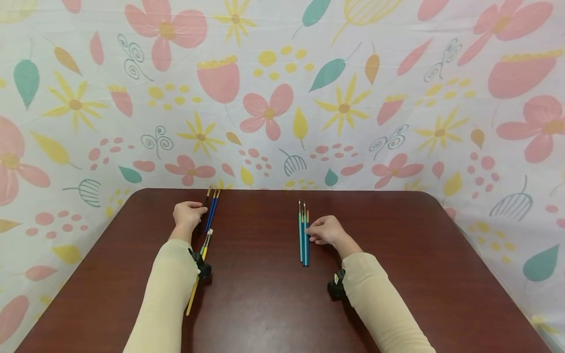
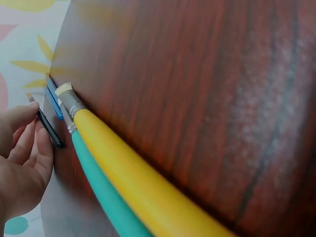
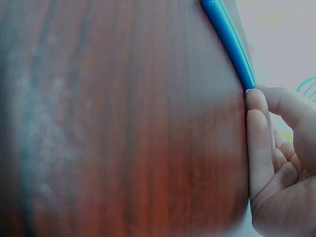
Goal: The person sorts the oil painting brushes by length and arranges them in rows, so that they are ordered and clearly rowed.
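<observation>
My left hand (image 1: 189,215) pinches a dark-handled paintbrush (image 2: 48,127) between thumb and fingers at the table's far left. Close to its right lie blue paintbrushes (image 1: 213,211). Nearer me, partly under the left forearm, are a yellow paintbrush (image 2: 118,173) and a green paintbrush (image 2: 101,190), side by side with their bristles pointing away. Right of centre, my right hand (image 1: 326,230) pinches a blue paintbrush (image 1: 307,250) at the right side of a small group. Beside that brush lie a teal paintbrush (image 1: 301,240) and another blue-green one, all roughly parallel.
The brown table (image 1: 256,294) has rounded far corners. Behind it hangs a white cloth (image 1: 273,63) printed with flowers and leaves. Black wrist cameras sit on both cuffs, the left one (image 1: 203,269) overlapping the yellow brush.
</observation>
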`<state>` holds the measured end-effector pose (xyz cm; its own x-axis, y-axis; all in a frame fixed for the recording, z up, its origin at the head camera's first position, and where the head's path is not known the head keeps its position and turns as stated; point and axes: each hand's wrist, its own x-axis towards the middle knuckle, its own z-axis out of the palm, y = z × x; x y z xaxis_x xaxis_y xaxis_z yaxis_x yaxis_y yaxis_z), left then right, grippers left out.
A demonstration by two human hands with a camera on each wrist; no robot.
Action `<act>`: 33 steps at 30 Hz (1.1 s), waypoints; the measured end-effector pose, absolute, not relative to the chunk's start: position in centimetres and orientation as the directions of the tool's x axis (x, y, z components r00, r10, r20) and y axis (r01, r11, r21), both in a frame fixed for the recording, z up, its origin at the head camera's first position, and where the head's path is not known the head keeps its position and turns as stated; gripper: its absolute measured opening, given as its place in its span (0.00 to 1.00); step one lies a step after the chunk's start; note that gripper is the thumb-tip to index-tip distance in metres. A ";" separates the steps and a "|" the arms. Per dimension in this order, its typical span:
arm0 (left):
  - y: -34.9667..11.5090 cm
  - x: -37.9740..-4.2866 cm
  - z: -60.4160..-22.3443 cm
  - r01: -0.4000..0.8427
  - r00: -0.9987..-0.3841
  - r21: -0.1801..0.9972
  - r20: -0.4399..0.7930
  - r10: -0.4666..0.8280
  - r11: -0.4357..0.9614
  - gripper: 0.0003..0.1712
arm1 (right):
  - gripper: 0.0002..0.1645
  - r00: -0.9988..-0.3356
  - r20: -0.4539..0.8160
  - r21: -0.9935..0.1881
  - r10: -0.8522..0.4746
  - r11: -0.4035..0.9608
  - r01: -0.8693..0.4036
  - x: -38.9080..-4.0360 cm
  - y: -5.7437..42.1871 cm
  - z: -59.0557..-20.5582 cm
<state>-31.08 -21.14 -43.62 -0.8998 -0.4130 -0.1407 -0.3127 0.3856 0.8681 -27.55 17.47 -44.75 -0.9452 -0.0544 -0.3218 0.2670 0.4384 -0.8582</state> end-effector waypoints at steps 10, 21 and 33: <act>-21.0 -31.4 -43.7 -0.318 -0.907 0.842 -0.136 -0.400 0.435 0.17 | 0.14 -0.945 -0.323 -0.862 -0.057 0.430 0.269 -27.7 17.4 -44.8; -20.6 -31.8 -43.5 -0.319 -0.908 0.815 -0.118 -0.401 0.483 0.17 | 0.12 -0.944 -0.329 -0.858 -0.031 0.427 0.285 -27.6 17.4 -44.8; -20.4 -31.3 -43.3 -0.322 -0.909 0.834 -0.139 -0.393 0.449 0.18 | 0.11 -0.944 -0.326 -0.864 -0.049 0.421 0.277 -27.6 17.6 -44.9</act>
